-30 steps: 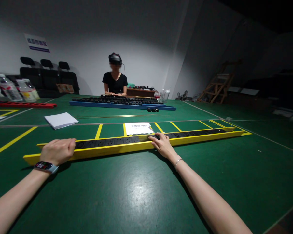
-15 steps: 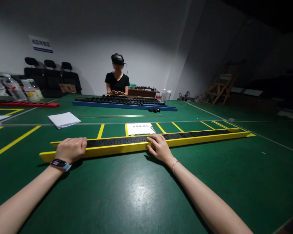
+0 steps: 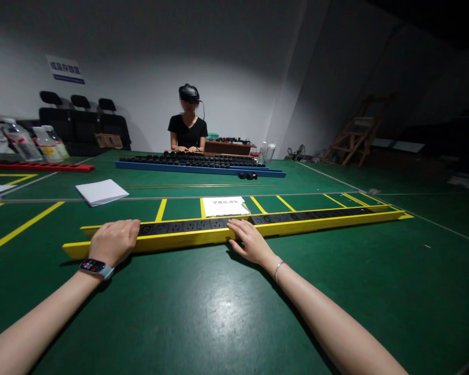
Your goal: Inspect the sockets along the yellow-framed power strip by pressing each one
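A long yellow channel [image 3: 195, 240] lies across the green table in front of me, with a row of black socket modules [image 3: 191, 225] set along its inside. Near the channel's left end my left hand [image 3: 113, 240] is closed like a fist over the front wall and against the leftmost module; its fingertips are hidden. A smart band circles that wrist. My right hand [image 3: 252, 240] rests near the middle of the channel, fingers stretched over the front wall onto the modules and thumb apart in front. Whether the modules under it touch each other cannot be seen.
Behind the channel lie a printed paper label [image 3: 224, 206] and a folded white sheet [image 3: 101, 192]. Farther back are thin rods [image 3: 195, 186], blue channels [image 3: 187, 169] with black parts, a red rail [image 3: 39, 167] and bottles [image 3: 49, 144]. A person [image 3: 187, 127] sits opposite.
My right hand has shifted slightly left along the channel, its fingers flatter. The left hand has stayed in nearly the same place, still closed.
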Tool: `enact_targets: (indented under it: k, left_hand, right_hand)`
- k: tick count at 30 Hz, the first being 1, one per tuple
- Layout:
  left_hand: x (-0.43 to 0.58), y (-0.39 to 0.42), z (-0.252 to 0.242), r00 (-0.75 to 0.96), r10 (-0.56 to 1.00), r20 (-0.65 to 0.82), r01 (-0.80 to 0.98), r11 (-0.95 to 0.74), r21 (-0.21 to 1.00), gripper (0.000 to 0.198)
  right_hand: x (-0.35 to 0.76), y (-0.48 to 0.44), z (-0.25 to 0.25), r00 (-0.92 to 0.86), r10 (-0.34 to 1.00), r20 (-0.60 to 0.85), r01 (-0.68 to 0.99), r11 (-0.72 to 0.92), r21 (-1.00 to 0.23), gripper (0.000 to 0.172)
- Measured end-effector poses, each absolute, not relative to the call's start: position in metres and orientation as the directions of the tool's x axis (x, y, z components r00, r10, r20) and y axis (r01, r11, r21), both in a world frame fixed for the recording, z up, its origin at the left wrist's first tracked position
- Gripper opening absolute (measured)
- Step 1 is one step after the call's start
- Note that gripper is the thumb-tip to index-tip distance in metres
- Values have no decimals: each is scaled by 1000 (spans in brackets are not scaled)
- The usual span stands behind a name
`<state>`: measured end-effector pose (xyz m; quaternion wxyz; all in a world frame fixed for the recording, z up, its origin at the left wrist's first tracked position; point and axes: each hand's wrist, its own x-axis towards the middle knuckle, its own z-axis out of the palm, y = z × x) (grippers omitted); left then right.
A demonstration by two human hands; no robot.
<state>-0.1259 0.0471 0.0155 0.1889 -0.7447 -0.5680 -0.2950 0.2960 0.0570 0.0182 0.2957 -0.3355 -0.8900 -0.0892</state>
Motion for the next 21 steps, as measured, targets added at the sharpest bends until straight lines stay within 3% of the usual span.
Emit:
enact_targets:
  k: [5, 10, 16, 21]
  left_hand:
    - [-127, 49, 14, 181, 757, 628, 982, -171, -78, 45]
    - [-128, 48, 14, 203, 765, 611, 979, -152, -135, 47]
    - [-128, 49, 14, 201, 762, 616, 980, -158, -124, 48]
    - [-129, 49, 13, 187, 757, 626, 977, -210, -38, 45]
  right_hand:
    - [294, 58, 20, -576, 553, 602, 651, 755, -71, 44]
    - [293, 58, 21, -560, 563, 607, 651, 753, -98, 38]
    - [294, 62, 19, -548, 560, 621, 639, 759, -121, 35]
    - [298, 61, 18, -559, 549, 622, 638, 763, -100, 38]
